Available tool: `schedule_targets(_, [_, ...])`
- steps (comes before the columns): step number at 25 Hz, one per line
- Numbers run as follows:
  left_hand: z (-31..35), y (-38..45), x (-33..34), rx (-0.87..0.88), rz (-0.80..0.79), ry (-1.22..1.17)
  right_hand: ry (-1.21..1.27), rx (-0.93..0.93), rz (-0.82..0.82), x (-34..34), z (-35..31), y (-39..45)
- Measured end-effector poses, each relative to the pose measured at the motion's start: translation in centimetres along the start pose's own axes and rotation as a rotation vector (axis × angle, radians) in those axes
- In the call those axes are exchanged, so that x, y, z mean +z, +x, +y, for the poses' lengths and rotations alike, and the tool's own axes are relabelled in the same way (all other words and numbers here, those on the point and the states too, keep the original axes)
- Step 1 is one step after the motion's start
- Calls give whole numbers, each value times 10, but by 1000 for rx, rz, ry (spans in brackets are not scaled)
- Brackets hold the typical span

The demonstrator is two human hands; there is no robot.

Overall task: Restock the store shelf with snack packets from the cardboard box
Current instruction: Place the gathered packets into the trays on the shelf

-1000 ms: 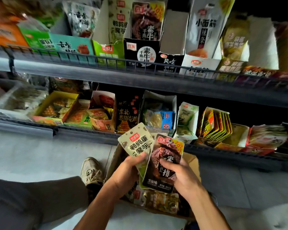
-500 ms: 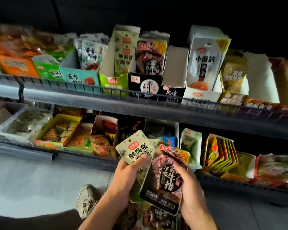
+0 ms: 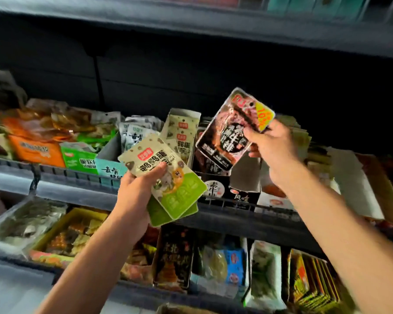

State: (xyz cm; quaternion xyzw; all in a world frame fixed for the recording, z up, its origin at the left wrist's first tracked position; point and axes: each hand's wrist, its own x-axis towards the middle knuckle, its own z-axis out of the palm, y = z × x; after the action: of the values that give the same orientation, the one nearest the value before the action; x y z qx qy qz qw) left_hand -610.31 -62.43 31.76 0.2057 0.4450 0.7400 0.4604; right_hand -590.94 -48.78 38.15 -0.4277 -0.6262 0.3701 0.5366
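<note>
Currently, step: shelving, packets up at the shelf.
Shelf (image 3: 77,191): landmark; matching black display box (image 3: 216,189) on it.
Right hand (image 3: 273,150): pinches black steak packet (image 3: 232,130) above that box.
Left hand (image 3: 135,196): grips green-white packets (image 3: 168,177) before the shelf rail.
Next: likely drop black packet in upright.

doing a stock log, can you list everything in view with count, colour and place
dark packet: one, black and brown with yellow corner, raised before the middle shelf
green packets: at least two, cream and green, stacked in front of the shelf rail
black display box: one, middle shelf, below the dark packet
orange box: one, middle shelf, left
yellow tray: one, lower shelf, left
left hand: holds the green packets
right hand: pinches the dark packet
</note>
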Motion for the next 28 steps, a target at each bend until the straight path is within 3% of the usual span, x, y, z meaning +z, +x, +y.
schedule_targets(4, [6,13,-1,-1,-31,-5,-640,31,-222,28,21,33])
schedule_targets(5, [7,14,-1,-4,-40,-11,-777,23,-229,30,23,31])
schedule_targets(7, [11,17,-3,-8,-72,-15,-926,-112,-91,34,21,23])
schedule_targets(9, [14,20,-6,27,-118,34,-827,-398,-27,44,5,9])
schedule_targets(10, [16,22,-7,56,-140,82,-664,-430,-139,52,-8,2])
schedule_targets(12, [21,22,-10,119,-190,243,-324,-211,-521,74,-38,-12])
schedule_targets(13, [22,21,-11,144,-218,311,-272,-115,-653,83,-47,-15])
schedule_targets(15, [24,20,-14,154,-242,316,-294,-71,-761,97,-52,-12])
schedule_targets(18, [33,23,-21,110,-169,124,-185,-71,-569,111,-50,4])
schedule_targets(22, [42,36,-41,192,91,101,-113,-88,-176,118,-52,48])
schedule_targets(25, [48,45,-57,181,265,44,-124,-12,-87,124,-47,77])
schedule_targets(28, [55,50,-66,189,323,-6,-172,19,-130,133,-33,86])
